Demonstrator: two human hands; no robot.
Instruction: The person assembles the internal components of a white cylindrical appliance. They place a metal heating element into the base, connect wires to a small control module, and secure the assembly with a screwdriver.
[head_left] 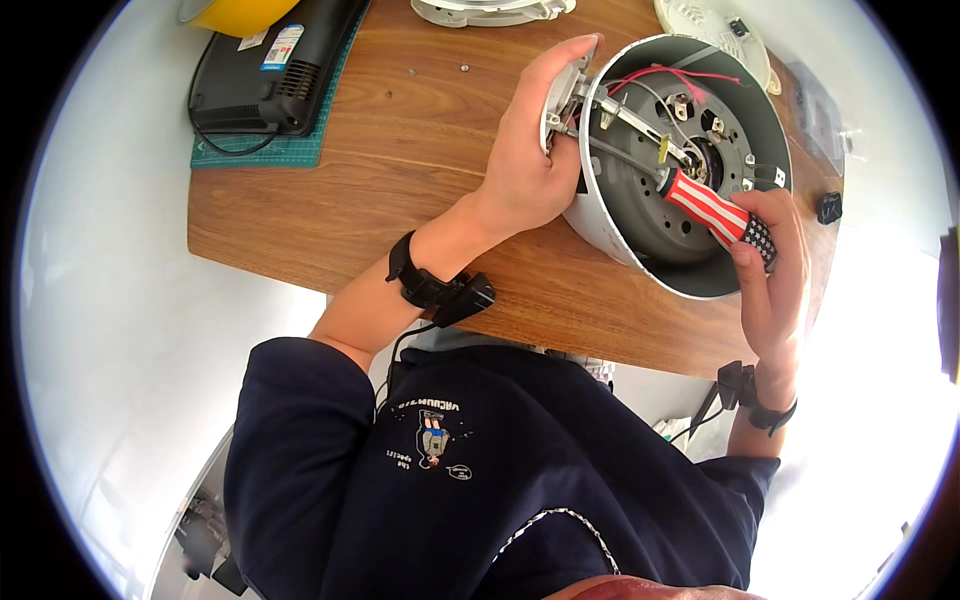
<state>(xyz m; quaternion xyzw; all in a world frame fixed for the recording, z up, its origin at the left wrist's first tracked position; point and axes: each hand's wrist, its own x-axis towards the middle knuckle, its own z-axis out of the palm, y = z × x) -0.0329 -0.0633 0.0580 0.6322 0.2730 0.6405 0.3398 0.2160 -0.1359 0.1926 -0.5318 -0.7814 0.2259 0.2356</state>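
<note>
A round white appliance shell (612,232) lies tilted on its side on the wooden table (400,180), its open underside facing me with wires, metal tabs and a central hub inside. My left hand (535,150) grips the shell's outer wall and a pale panel on it. My right hand (770,270) holds a screwdriver (715,210) with a red-and-white striped handle and a starred dark end. Its shaft reaches leftward into the shell toward the metal strip near the rim.
A black flat device (270,70) rests on a green cutting mat (290,150) at the back left, with a yellow object (240,15) beyond it. White plastic parts (490,10) lie at the table's far edge. Small screws (464,68) sit on the wood. A small black part (829,207) lies right.
</note>
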